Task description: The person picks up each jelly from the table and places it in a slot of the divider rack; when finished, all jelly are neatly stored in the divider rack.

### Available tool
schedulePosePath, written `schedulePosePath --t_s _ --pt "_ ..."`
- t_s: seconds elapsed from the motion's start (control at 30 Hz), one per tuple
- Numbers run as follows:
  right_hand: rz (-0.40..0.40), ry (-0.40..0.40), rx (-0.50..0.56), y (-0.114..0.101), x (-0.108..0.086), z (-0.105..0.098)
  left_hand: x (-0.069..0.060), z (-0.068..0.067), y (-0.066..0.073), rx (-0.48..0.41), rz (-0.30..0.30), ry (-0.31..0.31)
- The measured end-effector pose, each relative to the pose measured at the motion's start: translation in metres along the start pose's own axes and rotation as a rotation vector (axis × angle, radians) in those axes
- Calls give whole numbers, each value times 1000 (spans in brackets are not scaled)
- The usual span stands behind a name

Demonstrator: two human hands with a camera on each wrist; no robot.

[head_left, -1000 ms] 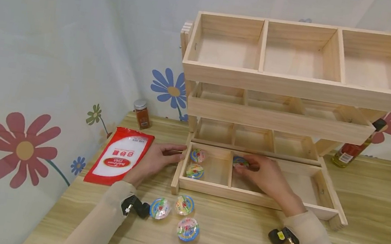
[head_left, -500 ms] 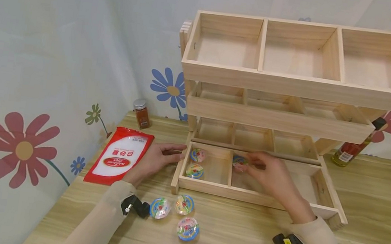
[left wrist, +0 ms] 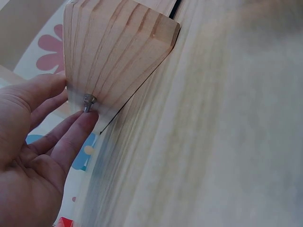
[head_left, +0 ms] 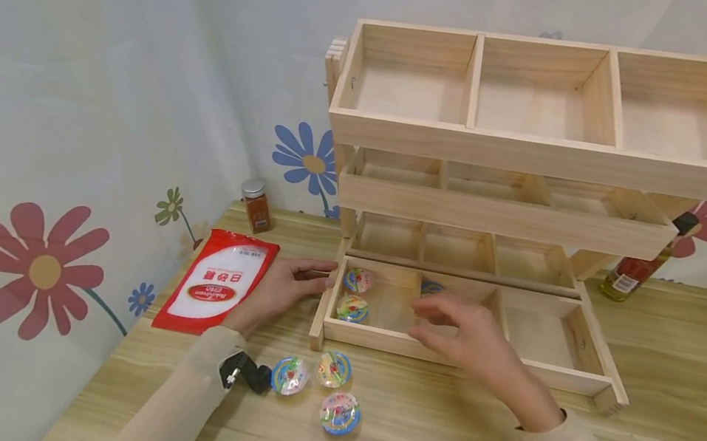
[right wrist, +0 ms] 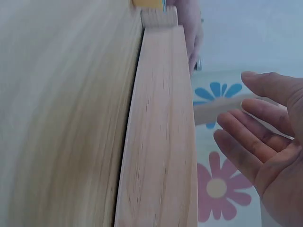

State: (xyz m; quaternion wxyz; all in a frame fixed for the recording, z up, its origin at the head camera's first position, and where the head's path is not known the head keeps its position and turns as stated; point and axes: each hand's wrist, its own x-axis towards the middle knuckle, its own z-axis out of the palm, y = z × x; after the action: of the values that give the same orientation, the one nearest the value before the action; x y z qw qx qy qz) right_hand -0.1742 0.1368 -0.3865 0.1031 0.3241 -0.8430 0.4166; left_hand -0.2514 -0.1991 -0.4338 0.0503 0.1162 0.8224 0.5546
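While hands (head_left: 469,332) are at wooden rack (head_left: 536,157), flower-print curtain (head_left: 144,81) backs wood-grain table (head_left: 425,438).

Bag (head_left: 241,259): large red characters 白砂糖, inverted in the head view. Oval logo (head_left: 212,293) nearer the viewer, red; its small lettering appears to read "Bakerdream". Fine print at the bag's far end: illegible. Labels on jar (head_left: 258,206) and bottle (head_left: 630,275), print on cups (head_left: 340,413): too small to read.
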Motion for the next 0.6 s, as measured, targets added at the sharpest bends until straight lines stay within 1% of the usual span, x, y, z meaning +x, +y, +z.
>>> schedulePosePath --t_s 0.13,0.23,0.37,0.53,0.6 --pt "-63 -31 46 -7 -1 7 0 -1 -3 -8 15 -1" --pt "-97 -78 75 -12 -3 12 -1 -1 -2 -6 21 -6" --pt "-99 -151 118 -17 -6 17 -1 -2 0 -7 18 -7" --pt "-132 -200 146 -20 -9 26 -1 -2 -1 0 15 -8" --pt "-126 -227 153 -21 -10 29 -1 -2 -2 2 18 -10"
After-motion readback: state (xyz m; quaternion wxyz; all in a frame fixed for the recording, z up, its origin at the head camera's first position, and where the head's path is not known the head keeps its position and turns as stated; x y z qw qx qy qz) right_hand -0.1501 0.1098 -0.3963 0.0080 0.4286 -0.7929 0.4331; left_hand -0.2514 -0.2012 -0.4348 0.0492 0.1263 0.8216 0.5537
